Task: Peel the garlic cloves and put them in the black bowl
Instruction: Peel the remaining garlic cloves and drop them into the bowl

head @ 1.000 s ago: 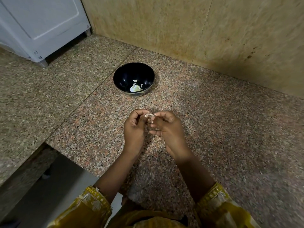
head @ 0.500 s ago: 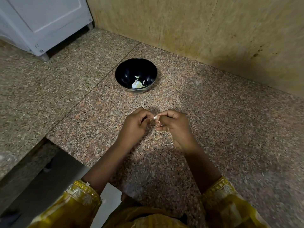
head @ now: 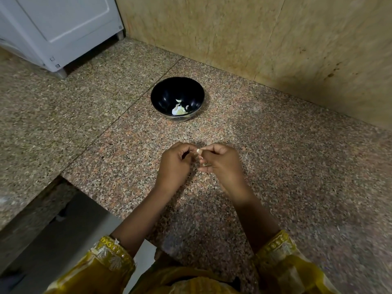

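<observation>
Obs.: person stands at a speckled granite counter (head: 297, 166), both forearms reaching out over it, yellow embroidered sleeves (head: 110, 257) at the near edge. Hands meet above the middle of the counter, raised off the stone. Right hand (head: 222, 166): thumb and forefinger pinched together on a small pale garlic clove (head: 198, 151); the other fingers are curled in below it. Left hand (head: 175, 166): fingers curled, thumb and forefinger tips brought onto the left side of the same clove; exact contact is slightly blurred, but it reads as a pinch. The clove sits between the two sets of fingertips, mostly hidden, with only a pale sliver showing; cannot tell how much skin is on it. Black bowl (head: 161, 98): upright on the counter, well beyond the hands, slightly to the left of them, apart from both. Inside it, at the bottom, lies a small heap of pale garlic pieces (head: 178, 110), with two loose slivers beside the heap. A seam in the stone runs diagonally past the left side of the bowl. Far left: a white appliance (head: 63, 28) on short feet. Far and right: a beige tiled wall (head: 254, 39) with a few dark specks.
</observation>
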